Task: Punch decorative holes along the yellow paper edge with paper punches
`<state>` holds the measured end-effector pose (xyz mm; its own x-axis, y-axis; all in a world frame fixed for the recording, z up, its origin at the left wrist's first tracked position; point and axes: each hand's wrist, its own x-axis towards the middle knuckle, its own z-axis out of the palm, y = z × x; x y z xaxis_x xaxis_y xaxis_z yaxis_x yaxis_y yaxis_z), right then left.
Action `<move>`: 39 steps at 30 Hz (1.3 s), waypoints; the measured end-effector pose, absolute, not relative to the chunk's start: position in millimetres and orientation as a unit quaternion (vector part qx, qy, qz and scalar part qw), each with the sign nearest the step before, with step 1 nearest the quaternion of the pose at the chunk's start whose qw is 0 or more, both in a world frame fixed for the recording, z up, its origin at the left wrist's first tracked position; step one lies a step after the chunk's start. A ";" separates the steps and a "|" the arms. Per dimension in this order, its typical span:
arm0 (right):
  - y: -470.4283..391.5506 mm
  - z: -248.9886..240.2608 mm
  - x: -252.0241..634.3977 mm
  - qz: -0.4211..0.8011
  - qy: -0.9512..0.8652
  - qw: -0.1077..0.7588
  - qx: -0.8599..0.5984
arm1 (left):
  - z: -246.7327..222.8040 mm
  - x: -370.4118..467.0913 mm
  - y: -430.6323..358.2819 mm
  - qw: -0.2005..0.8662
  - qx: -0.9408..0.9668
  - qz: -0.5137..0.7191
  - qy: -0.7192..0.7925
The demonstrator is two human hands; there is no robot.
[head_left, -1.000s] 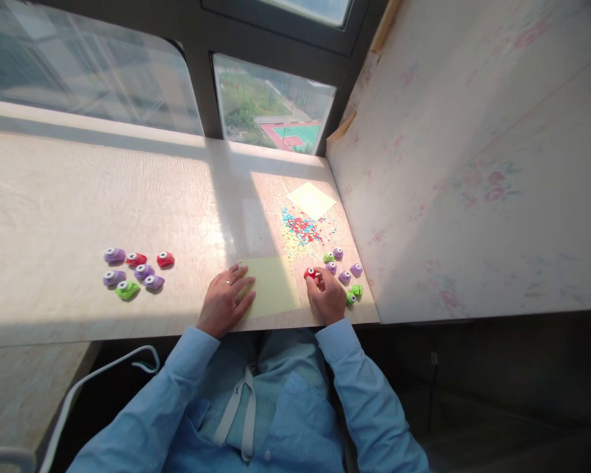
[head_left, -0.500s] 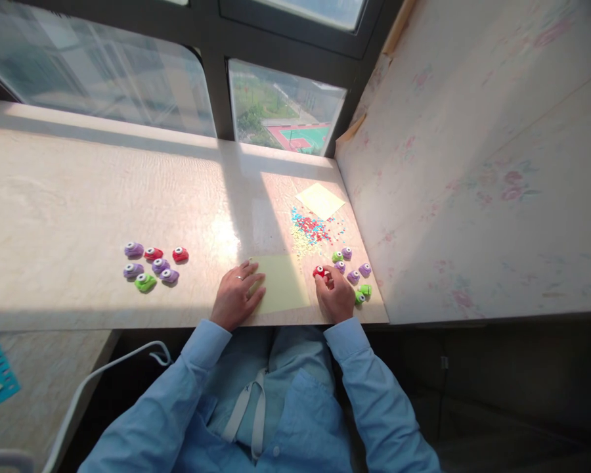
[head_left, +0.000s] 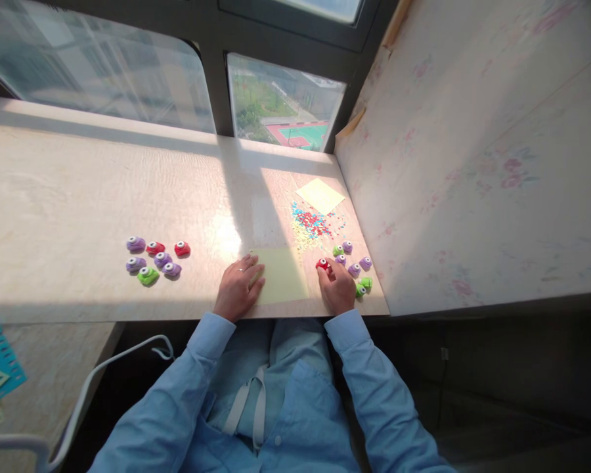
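My right hand (head_left: 339,286) is closed around a small red craft punch (head_left: 322,263) with a white round top, just above or on the table; its underside is hidden. My left hand (head_left: 239,286) lies with fingers stretched over the left edge of a pale yellow sheet of paper (head_left: 282,276). Beside my right hand are several other punches, among them a purple punch (head_left: 365,263) and a green punch (head_left: 360,290). Beyond the sheet lies a scatter of tiny red, blue and yellow paper bits (head_left: 311,226).
To the left sits a group of punches, including a red punch (head_left: 182,248) and a green punch (head_left: 148,276). A smaller yellow paper (head_left: 320,196) lies near the window. The papered wall (head_left: 473,164) borders the right side. Punched blue paper (head_left: 2,358) and a white cable (head_left: 123,355) are lower left.
The view has tilted slightly, so everything sits a little higher. My right hand keeps the red punch, shifted very slightly right; my left hand stays on the paper.
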<state>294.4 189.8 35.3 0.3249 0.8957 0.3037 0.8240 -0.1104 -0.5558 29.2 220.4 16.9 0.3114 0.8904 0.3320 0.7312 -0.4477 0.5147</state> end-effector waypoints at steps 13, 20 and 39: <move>196.1 26.3 298.9 0.078 -0.413 0.447 -0.789 | 15.7 28.4 221.8 0.130 0.797 0.313 0.500; 201.3 36.1 300.3 0.146 -0.377 0.444 -0.800 | 15.9 28.1 222.1 0.124 0.800 0.313 0.496; 160.8 28.8 277.3 0.057 -0.542 0.409 -0.732 | 16.9 27.5 218.4 0.114 0.818 0.307 0.472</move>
<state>277.3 160.8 28.8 0.4066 0.8396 0.3602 0.7471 -0.0787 -0.6600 27.5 218.4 16.9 0.3649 0.8432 0.3947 0.7029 -0.5275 0.4771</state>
